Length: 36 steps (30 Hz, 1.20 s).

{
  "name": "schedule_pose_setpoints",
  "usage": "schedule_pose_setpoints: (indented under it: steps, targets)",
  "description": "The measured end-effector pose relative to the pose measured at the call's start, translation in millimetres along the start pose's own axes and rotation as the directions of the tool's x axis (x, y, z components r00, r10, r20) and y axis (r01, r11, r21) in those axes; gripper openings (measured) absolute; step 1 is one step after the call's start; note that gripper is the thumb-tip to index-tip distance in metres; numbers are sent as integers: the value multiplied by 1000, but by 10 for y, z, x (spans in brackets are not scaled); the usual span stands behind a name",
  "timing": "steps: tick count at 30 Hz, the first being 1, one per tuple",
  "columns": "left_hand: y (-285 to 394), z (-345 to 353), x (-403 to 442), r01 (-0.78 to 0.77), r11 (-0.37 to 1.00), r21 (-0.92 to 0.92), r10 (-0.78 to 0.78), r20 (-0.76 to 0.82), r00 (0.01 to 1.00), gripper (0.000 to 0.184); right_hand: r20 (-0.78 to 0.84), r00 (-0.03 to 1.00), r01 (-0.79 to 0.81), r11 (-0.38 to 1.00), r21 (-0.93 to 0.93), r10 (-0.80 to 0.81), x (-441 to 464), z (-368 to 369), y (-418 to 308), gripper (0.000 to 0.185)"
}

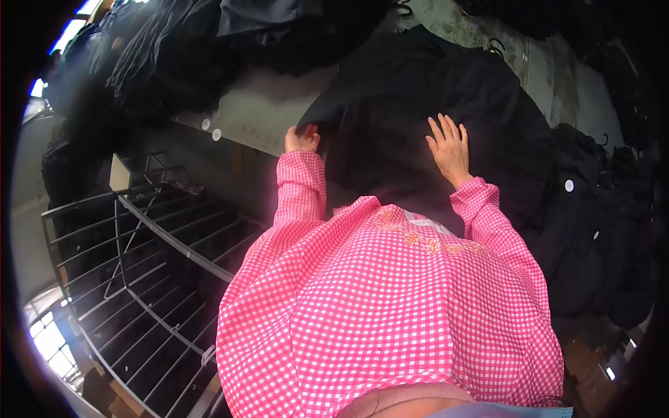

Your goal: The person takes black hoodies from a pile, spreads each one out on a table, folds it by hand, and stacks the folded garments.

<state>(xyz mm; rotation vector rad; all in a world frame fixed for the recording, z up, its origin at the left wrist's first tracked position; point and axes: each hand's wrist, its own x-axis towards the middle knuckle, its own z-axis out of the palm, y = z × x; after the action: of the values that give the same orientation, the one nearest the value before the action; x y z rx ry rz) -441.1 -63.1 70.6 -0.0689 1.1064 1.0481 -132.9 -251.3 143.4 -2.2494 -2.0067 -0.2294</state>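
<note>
A broad black garment (397, 90), its cloth matte and softly creased, lies across a pale, stained tabletop (268, 104) before the person. The right hand (449, 150) rests flat on it, fingers straight and slightly spread; the left hand (302, 138) curls at its left edge (whether cloth is pinched, I cannot tell). Leftward stands a barred metal rack (174, 244).
</note>
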Motion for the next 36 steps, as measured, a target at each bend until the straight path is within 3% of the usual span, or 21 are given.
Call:
schedule_pose_setpoints:
  steps: [2, 3, 5, 6, 8, 9, 10, 11, 12, 14, 17, 18, 22, 24, 25, 27, 29, 31, 33, 34, 36]
  targets:
    - [78, 140, -140, -387, 904, 182, 391, 18, 920, 46, 11, 1000, -22, 1000, -10, 22, -2, 3, -19, 43]
    - [151, 207, -297, -487, 435, 758, 590, 169, 789, 41, 17, 999, -34, 999, -14, 35, -39, 11, -22, 43]
    - [269, 546, -766, -340, -290, 895, 595, 447, 668, 37, 8, 999, -46, 998, 53, 45, -47, 28, -21, 43]
    - [181, 811, -1077, -580, 22, 815, 593, 456, 664, 36, -1, 999, -52, 995, 85, 52, -51, 36, 7, 43]
    - [-219, 995, -1436, -903, 91, 419, 611, 693, 384, 36, -24, 997, -72, 978, 194, 78, -58, 68, 120, 42]
    - [-454, 1032, -1564, -976, -146, 164, 544, 837, 59, 37, -35, 994, -87, 958, 272, 100, -63, 101, 189, 42]
    - [-757, 899, -1501, -942, -312, 123, 404, 915, -15, 32, -37, 993, -98, 959, 266, 111, -40, 70, 285, 42]
    - [-908, 854, -1582, -931, -319, 180, 103, 983, 155, 30, 137, 914, -340, 536, 773, 381, 12, -28, 383, 42]
    - [-1014, 811, -1645, -910, -346, 226, -207, 928, 310, 28, 421, 781, -398, -152, 905, 461, 19, -155, 473, 42]
    - [-1168, 611, -1376, -907, -412, 93, -280, 934, 223, 31, 535, 717, -327, -461, 825, 447, -112, -472, 739, 44]
    - [-1378, 381, -968, -796, -547, -258, -462, 887, 30, 40, 596, 625, -455, -386, 803, 504, -367, -689, 1058, 43]
    - [-1438, 371, -975, -801, -540, -258, -464, 885, 28, 40, 600, 618, -459, -385, 800, 508, -407, -737, 1093, 43]
    - [-1523, 450, -1053, -823, -564, -66, -365, 914, 177, 60, 401, 626, -502, -47, 863, 669, -318, -879, 1170, 42]
    - [-1555, 431, -1074, -821, -566, -76, -371, 912, 172, 59, 337, 657, -559, 136, 818, 675, -65, -847, 1079, 45]
    - [-1566, 417, -1086, -816, -572, -82, -373, 912, 169, 58, 325, 704, -600, 283, 748, 631, 31, -720, 1144, 50]
    - [-1590, 408, -1107, -810, -580, -92, -369, 915, 161, 57, 239, 670, -733, 575, 363, 703, 284, -349, 1223, 53]
    - [-1593, 393, -1110, -791, -605, -94, -351, 923, 158, 56, 398, 577, -815, 530, 233, 713, 505, -271, 1216, 49]
    - [-1551, 366, -1092, -755, -650, -88, -315, 935, 162, 56, 487, 594, -800, 411, 437, 640, 721, -293, 1136, 40]
    - [-1483, 388, -1055, -705, -707, -54, -257, 949, 184, 60, 480, 735, -537, -20, 843, 479, 1037, -458, 937, 31]
    - [-1447, 397, -1035, -676, -737, -21, -218, 954, 207, 64, 425, 812, -365, -219, 905, 401, 1198, -619, 872, 26]
    - [-1372, 394, -956, -661, -751, 7, -179, 960, 214, 61, 253, 908, -150, -305, 940, 333, 1298, -1065, 945, 17]
